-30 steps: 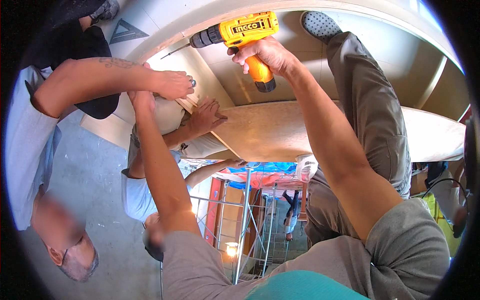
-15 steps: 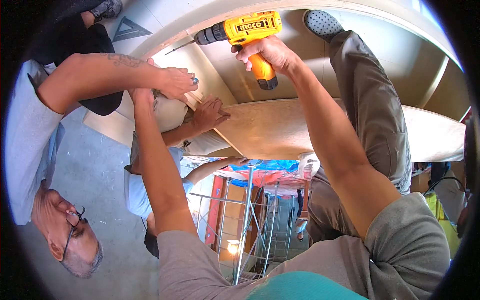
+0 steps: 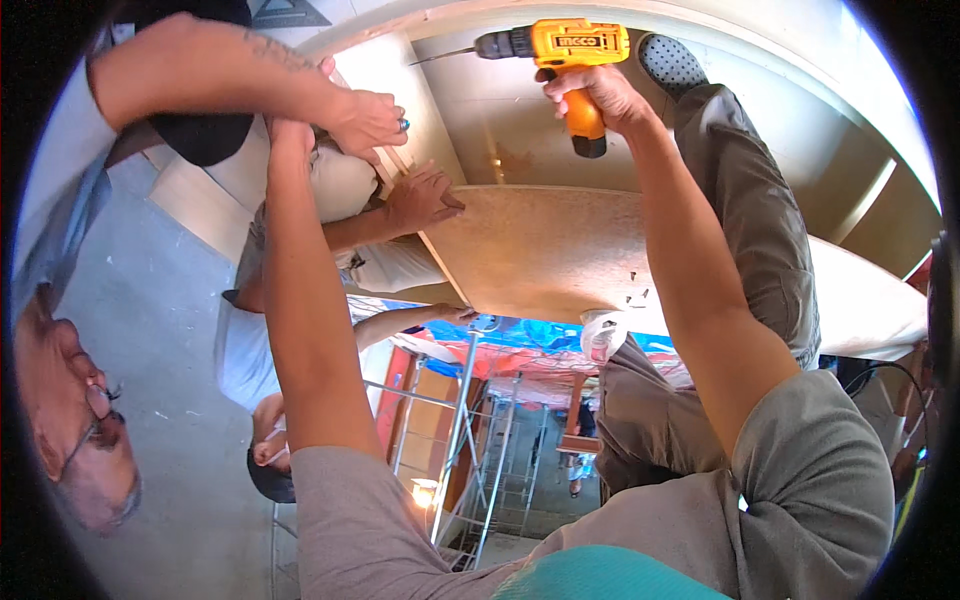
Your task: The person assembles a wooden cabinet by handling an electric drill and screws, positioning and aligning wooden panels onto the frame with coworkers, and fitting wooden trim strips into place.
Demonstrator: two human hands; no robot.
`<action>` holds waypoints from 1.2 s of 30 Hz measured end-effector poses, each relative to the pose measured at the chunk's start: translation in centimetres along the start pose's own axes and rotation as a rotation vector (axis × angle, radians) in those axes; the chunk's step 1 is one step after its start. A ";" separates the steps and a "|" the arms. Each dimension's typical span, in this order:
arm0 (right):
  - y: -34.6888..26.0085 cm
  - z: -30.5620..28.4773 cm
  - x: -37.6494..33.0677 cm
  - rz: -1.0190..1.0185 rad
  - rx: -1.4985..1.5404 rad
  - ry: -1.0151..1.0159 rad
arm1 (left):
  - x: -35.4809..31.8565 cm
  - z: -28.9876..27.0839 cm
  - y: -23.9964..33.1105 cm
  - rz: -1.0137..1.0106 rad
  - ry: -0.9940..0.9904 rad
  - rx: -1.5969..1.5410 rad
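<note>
My right hand [image 3: 605,98] is closed round the grip of a yellow and black cordless drill [image 3: 580,42]. A long thin bit points left from its chuck, apart from the wood. My left hand [image 3: 291,133] reaches to the wooden panel's edge and is mostly hidden behind a co-worker's forearm. Beside it, the co-worker's ringed hand [image 3: 372,122] rests at a narrow wooden edge [image 3: 398,160]. Another person's hand [image 3: 425,197] lies on the corner of the brown wooden board [image 3: 545,235]. Several small dark screws [image 3: 637,295] lie on that board.
A triangular square [image 3: 288,12] lies on the floor at the upper left. A white container [image 3: 603,338] stands at the board's edge. Metal scaffolding [image 3: 462,430] and a lit lamp [image 3: 424,492] are beyond. A pale curved wooden edge [image 3: 690,22] arcs across the top.
My right hand has moved right with the drill, drawing the bit away from the wood at the left. The co-worker at the left has shifted, and the view has turned a little.
</note>
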State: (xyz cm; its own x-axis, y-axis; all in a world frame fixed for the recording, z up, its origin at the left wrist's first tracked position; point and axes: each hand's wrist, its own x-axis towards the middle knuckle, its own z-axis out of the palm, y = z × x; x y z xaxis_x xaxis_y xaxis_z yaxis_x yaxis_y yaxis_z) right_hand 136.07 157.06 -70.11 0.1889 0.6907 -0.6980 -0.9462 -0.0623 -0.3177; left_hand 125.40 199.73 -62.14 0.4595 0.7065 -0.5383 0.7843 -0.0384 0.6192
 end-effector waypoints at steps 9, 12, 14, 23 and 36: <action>6.8 -8.4 1.2 0.219 -0.150 0.169 | -2.2 -1.1 -4.5 0.001 0.097 -0.224; 8.9 -10.5 1.3 0.251 -0.213 0.184 | -5.8 -1.3 -3.1 0.012 0.198 -0.294; 9.5 -11.8 1.4 0.265 -0.212 0.168 | -10.3 -1.6 -1.0 0.093 0.145 -0.383; 10.7 -14.1 1.6 0.312 -0.468 0.481 | -39.0 1.6 -16.5 -0.157 0.594 -0.104; 10.2 13.2 -3.7 0.449 -1.485 -0.324 | -42.4 4.8 -26.8 -0.043 0.582 0.375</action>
State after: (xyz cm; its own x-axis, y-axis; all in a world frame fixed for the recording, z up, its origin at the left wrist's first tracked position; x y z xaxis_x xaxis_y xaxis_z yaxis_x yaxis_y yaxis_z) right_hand 122.28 163.38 -62.27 -0.2691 0.5288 -0.8050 0.2181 -0.7806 -0.5857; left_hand 86.89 167.42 -58.66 0.2090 0.9729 -0.0988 0.9361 -0.1698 0.3080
